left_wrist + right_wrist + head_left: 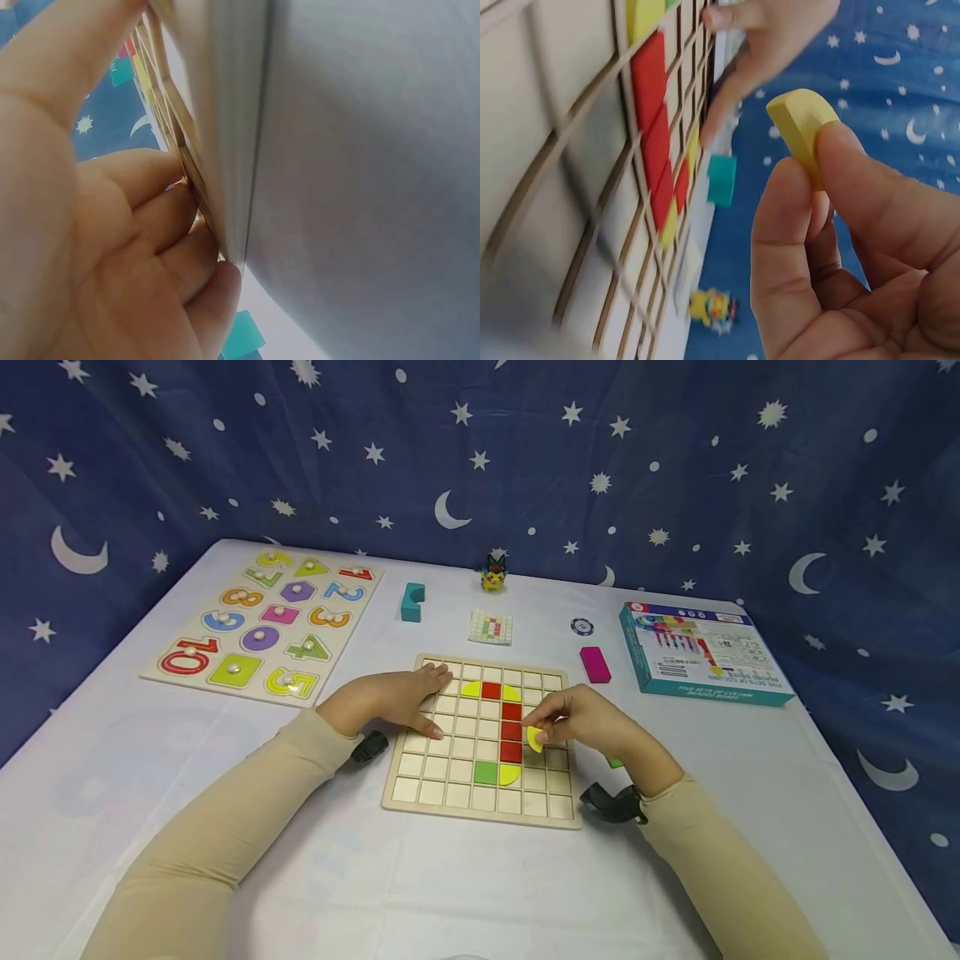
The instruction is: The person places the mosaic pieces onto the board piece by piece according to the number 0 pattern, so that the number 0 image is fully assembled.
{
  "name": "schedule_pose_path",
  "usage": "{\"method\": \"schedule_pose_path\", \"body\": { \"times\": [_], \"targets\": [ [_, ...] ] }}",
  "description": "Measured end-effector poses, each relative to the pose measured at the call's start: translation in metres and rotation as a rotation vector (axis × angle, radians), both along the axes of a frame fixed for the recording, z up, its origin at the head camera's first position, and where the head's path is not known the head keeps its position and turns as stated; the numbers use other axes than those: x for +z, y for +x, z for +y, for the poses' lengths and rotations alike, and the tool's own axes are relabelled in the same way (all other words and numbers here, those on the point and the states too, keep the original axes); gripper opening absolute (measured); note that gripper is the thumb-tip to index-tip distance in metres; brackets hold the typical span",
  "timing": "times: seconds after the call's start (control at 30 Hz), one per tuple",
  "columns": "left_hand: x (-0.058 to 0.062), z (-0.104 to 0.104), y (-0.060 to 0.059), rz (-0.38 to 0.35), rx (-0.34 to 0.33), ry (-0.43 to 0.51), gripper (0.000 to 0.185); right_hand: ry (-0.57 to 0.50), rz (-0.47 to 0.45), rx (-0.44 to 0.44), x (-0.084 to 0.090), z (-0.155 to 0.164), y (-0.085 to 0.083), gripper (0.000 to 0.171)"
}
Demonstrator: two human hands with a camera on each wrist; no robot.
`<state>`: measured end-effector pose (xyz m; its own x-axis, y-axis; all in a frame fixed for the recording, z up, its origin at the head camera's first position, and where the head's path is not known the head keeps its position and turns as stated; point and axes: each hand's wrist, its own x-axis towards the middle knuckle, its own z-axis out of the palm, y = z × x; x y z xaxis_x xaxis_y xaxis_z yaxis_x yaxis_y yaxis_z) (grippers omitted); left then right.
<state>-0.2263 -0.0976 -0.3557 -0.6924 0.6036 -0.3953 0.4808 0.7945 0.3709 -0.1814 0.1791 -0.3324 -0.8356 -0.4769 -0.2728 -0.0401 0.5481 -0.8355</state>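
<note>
centrally in the head view, a wooden grid board [420, 777] lay on the white table [450, 893], with a column of red tiles [512, 731] running down its middle, yellow rounded pieces at the column's top, and a green tile [485, 772] beside another yellow piece near its foot. the left hand [386, 697] rested flat on the board's upper left part, fingers straight and spread over the cells, holding nothing. the right hand [588, 720] hovered over the board's right side, just right of the red column, thumb and fingers pinched together on a yellow quarter-round piece [535, 739]; the right wrist view showed that piece [802, 127] clamped between thumb and forefinger, apart from the board. toward the upper left of the frame sat a number puzzle board [262, 627]; near the top centre were a teal block [412, 602], a small pattern card [491, 627] and a tiny figurine [492, 573]; to the right lay a magenta block [595, 664] and a boxed set [701, 652].
</note>
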Motion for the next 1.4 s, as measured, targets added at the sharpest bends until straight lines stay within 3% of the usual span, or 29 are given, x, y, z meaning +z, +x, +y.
{"method": "schedule_pose_path", "body": {
  "times": [0.13,0.3,0.6,1.17,1.4],
  "targets": [
    [-0.001,0.001,-0.001,0.005,-0.002,-0.009,0.098,0.004,-0.031,0.039,-0.003,-0.022,-0.002,0.023],
    [-0.002,0.001,-0.001,0.009,-0.001,-0.019,0.098,0.083,-0.025,0.131,-0.01,-0.045,-0.004,0.022],
    [-0.001,0.0,-0.001,0.02,-0.017,-0.018,0.097,0.15,-0.002,0.204,-0.015,-0.073,-0.006,0.02],
    [0.0,-0.002,0.0,0.023,-0.03,0.001,0.097,0.304,0.116,0.292,-0.018,-0.09,0.0,0.014],
    [-0.001,-0.002,0.0,0.021,-0.028,0.003,0.096,0.331,0.102,0.282,-0.019,-0.094,0.0,0.012]
  ]
}}
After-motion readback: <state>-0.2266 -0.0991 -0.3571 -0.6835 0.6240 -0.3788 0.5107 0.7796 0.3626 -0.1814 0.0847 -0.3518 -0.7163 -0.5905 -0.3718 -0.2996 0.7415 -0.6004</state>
